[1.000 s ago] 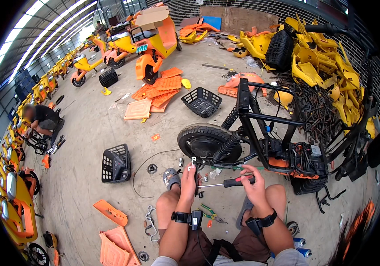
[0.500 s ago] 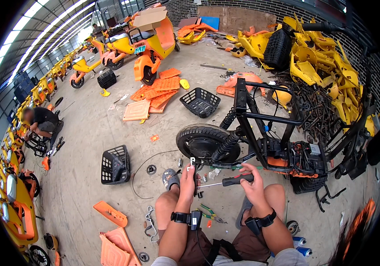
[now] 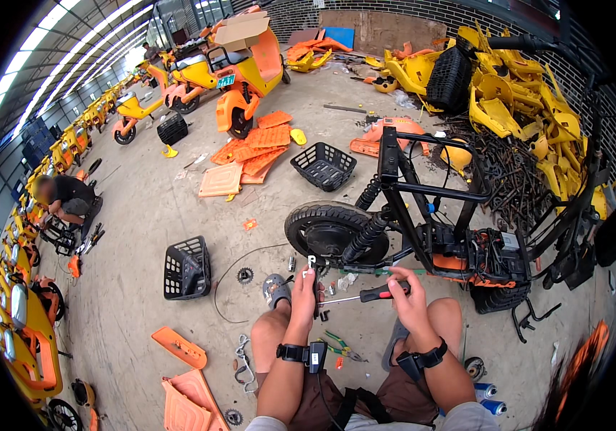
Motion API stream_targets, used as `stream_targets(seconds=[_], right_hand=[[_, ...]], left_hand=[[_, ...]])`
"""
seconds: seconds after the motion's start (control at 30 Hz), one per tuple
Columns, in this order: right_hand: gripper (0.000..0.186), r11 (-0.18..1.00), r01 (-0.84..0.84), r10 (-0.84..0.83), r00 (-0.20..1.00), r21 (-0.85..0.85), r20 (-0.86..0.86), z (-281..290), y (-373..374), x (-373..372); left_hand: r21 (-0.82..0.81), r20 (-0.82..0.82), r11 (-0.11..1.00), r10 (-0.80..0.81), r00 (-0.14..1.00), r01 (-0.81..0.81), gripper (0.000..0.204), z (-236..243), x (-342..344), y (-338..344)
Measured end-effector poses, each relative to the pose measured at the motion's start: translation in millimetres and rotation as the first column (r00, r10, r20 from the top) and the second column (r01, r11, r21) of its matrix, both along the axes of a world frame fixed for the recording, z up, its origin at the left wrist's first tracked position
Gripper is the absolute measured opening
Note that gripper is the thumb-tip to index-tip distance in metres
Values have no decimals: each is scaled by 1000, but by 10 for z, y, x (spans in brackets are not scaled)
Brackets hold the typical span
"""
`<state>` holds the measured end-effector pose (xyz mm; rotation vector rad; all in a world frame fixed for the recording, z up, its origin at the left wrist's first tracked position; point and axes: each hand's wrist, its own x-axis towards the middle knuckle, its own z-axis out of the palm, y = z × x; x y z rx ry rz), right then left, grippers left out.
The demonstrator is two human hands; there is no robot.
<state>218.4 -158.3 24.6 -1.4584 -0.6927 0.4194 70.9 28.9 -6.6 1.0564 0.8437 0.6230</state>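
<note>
The right hand (image 3: 410, 304) wraps a red-and-black screwdriver (image 3: 376, 293), shaft pointing to nine o'clock; the left hand (image 3: 304, 296) pinches a metal-tipped slim part (image 3: 311, 261). The rear tyre (image 3: 337, 210) edges close at twelve; concrete floor (image 3: 150, 187) opens toward ten, beyond the black basket (image 3: 206, 258) at nine.

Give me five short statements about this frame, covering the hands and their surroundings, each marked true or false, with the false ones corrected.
1. The right hand holds a screwdriver, its shaft pointing toward the left hand. True.
2. The left hand is empty. False: it holds a small part with a pale metal end.
3. The pliers lie on the floor. True.
4. The person at the left edge is standing upright. False: that co-worker is low to the floor, knees bent.
5. Yellow panels are heaped at the upper right. True.
</note>
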Motion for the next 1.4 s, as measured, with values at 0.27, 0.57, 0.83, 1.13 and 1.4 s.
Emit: stream_targets(seconds=[0.27,0.57,0.83,1.13,1.4], right_hand=[[29,991,67,-77,993,115,87,-30,70,-33],[36,995,19,-33,989,99,144,-57,29,3],[35,993,-1,-17,989,119,148,-53,21,5],[35,990,-13,19,999,139,-45,137,-4,-81],[37,999,-2,-3,993,-39,-120,20,-19,-6]], left_hand=[[16,16,1000,14,1000,-14,34,-45,11,5],[0,11,1000,4,1000,-4,33,-12,14,-9],[-2,14,1000,-1,1000,2,32,4,19,-13],[-34,3,999,-1,1000,1,33,6,12,-18],[-51,8,999,-1,1000,1,36,6,-2,-16]])
